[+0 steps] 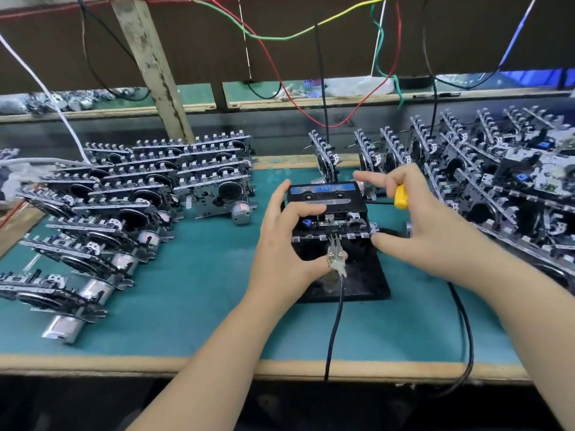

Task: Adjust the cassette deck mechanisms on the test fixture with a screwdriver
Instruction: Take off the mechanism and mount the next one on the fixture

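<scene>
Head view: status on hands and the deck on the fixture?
Left hand grips cassette deck mechanism. Right hand holds yellow screwdriver, not yet applied. Clip lead attached in front.

Black cassette deck mechanism (329,217) on test fixture (367,275).

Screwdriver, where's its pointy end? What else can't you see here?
- Screwdriver: only the yellow handle shows in the head view; the right hand hides the tip.
- Cassette label: too blurred to read.
- Clip: the left hand covers part of it.
- Right-hand pile: cut off by the edge.
</scene>
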`<act>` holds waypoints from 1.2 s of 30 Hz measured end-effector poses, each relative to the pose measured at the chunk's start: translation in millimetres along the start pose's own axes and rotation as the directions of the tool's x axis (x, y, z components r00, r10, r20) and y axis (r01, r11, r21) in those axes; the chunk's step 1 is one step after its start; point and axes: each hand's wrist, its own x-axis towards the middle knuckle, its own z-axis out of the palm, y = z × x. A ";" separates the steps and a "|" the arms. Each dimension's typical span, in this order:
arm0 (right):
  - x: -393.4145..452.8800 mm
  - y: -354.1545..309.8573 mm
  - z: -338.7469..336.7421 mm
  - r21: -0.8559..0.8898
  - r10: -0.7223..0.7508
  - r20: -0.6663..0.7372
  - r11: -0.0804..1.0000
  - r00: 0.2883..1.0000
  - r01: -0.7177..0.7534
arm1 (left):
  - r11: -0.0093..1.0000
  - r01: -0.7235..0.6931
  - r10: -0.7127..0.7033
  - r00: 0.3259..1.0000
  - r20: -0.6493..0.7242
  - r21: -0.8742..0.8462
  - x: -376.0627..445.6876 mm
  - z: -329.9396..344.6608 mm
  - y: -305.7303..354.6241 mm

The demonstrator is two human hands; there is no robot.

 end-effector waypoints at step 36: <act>-25.6 24.1 73.1 0.188 -0.110 -0.332 0.965 0.937 0.180 | 0.950 -0.091 0.093 0.996 0.009 0.300 -30.2 -13.2 17.7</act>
